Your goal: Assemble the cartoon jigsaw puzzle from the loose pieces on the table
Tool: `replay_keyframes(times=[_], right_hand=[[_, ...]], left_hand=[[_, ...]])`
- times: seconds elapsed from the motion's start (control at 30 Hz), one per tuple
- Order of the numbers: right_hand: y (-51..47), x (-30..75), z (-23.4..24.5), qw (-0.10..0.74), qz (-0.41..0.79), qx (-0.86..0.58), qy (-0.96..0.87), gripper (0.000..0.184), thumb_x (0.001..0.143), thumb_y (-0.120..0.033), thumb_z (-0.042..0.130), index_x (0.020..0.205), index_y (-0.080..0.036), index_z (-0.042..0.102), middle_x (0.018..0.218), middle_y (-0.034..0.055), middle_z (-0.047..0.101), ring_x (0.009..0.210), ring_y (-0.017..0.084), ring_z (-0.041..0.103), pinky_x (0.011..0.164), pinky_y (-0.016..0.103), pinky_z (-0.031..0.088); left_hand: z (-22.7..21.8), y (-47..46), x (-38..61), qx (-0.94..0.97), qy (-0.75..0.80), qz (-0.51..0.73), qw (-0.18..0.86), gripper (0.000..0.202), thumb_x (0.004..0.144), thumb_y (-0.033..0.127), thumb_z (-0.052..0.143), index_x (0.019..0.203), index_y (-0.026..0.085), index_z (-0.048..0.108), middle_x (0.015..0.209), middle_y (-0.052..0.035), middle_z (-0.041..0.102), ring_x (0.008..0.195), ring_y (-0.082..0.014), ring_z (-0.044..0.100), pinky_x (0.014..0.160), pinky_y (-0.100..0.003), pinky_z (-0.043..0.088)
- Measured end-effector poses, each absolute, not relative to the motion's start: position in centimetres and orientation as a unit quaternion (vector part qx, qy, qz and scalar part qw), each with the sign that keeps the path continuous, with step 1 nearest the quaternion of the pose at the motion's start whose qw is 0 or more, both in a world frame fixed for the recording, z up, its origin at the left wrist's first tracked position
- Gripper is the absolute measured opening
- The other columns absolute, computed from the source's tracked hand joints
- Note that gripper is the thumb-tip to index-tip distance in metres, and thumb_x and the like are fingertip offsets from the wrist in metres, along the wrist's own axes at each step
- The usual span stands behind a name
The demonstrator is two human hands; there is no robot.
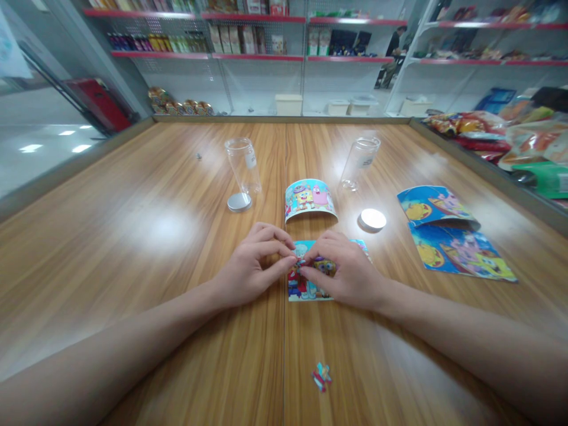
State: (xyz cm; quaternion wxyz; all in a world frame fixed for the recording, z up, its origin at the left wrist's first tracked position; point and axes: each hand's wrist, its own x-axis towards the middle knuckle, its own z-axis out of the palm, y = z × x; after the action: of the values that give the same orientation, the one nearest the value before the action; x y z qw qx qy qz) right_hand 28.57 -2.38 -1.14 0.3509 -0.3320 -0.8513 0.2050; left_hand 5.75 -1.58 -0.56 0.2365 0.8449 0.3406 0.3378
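Observation:
A small cartoon jigsaw puzzle (pixel 306 289) lies flat on the wooden table (pixel 146 236) in front of me. My left hand (pixel 252 266) rests at its left edge, fingers curled, thumb and forefinger pinched at the puzzle's upper middle. My right hand (pixel 344 272) covers the puzzle's right half, its fingertips meeting the left hand's at the same spot. Both pinch or press a small piece there; the piece itself is mostly hidden. One loose puzzle piece (pixel 322 377) lies nearer to me on the table.
A curved picture card (pixel 309 200) stands behind the puzzle. Two clear plastic tubes (pixel 243 164) (pixel 359 163) lie open with their round lids (pixel 239 202) (pixel 372 219) beside them. Two cartoon sheets (pixel 459 251) lie at the right. Snack bags (pixel 501 139) and shelves line the far edges.

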Motion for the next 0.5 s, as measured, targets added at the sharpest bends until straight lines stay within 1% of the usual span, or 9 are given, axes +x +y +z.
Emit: replay_keyframes(times=[0.1,0.27,0.33,0.37,0.43,0.5], right_hand=[[-2.31,28.46,-1.06,0.371,0.181,-0.342,-0.844,0.007,0.089,-0.02,0.065,0.082,-0.017,0.066,0.076,0.0016,0.065,0.078,0.016,0.057,0.074,0.031,0.041],[-2.63,28.4,-0.57,0.399,0.214,-0.345,-0.822,0.007,0.09,-0.02,0.063,0.085,-0.017,0.066,0.078,0.0019,0.066,0.076,0.015,0.058,0.073,0.03,0.043],[-2.72,28.46,-0.54,0.401,0.236,-0.349,-0.813,0.006,0.09,-0.021,0.064,0.086,-0.017,0.067,0.079,0.002,0.066,0.075,0.014,0.059,0.072,0.029,0.044],[-2.73,28.52,-0.58,0.402,0.242,-0.352,-0.81,0.005,0.09,-0.021,0.064,0.087,-0.017,0.067,0.079,0.0021,0.067,0.075,0.014,0.059,0.072,0.029,0.044],[-2.69,28.67,-0.74,0.393,0.239,-0.351,-0.816,0.003,0.089,-0.02,0.065,0.088,-0.018,0.068,0.079,0.0019,0.067,0.076,0.015,0.059,0.073,0.03,0.043],[-2.61,28.83,-0.98,0.366,0.227,-0.339,-0.836,0.004,0.089,-0.017,0.065,0.087,-0.019,0.068,0.079,0.0014,0.068,0.078,0.016,0.059,0.074,0.032,0.042]], left_hand=[[-0.58,-1.68,5.79,0.845,0.341,0.338,0.234,0.017,0.093,0.027,0.061,0.083,0.019,0.073,0.1,-0.0071,0.065,0.101,-0.0197,0.056,0.092,-0.039,0.046],[-0.67,-1.72,5.85,0.873,0.308,0.321,0.199,0.013,0.091,0.024,0.063,0.086,0.021,0.075,0.106,-0.0075,0.063,0.107,-0.0218,0.052,0.096,-0.041,0.044],[-0.6,-1.74,5.82,0.887,0.303,0.291,0.192,0.012,0.089,0.027,0.066,0.095,0.02,0.073,0.114,-0.0081,0.062,0.111,-0.0235,0.05,0.101,-0.043,0.042],[-0.57,-1.75,5.78,0.892,0.304,0.272,0.194,0.02,0.087,0.03,0.068,0.104,0.02,0.071,0.118,-0.0088,0.061,0.114,-0.0249,0.049,0.103,-0.045,0.041],[-0.57,-1.76,5.69,0.899,0.312,0.235,0.201,0.044,0.082,0.035,0.071,0.122,0.018,0.062,0.125,-0.0103,0.059,0.122,-0.0283,0.045,0.109,-0.049,0.037],[-0.68,-1.75,5.59,0.902,0.318,0.209,0.203,0.059,0.08,0.038,0.072,0.133,0.018,0.053,0.128,-0.0107,0.058,0.127,-0.0304,0.041,0.113,-0.05,0.034]])
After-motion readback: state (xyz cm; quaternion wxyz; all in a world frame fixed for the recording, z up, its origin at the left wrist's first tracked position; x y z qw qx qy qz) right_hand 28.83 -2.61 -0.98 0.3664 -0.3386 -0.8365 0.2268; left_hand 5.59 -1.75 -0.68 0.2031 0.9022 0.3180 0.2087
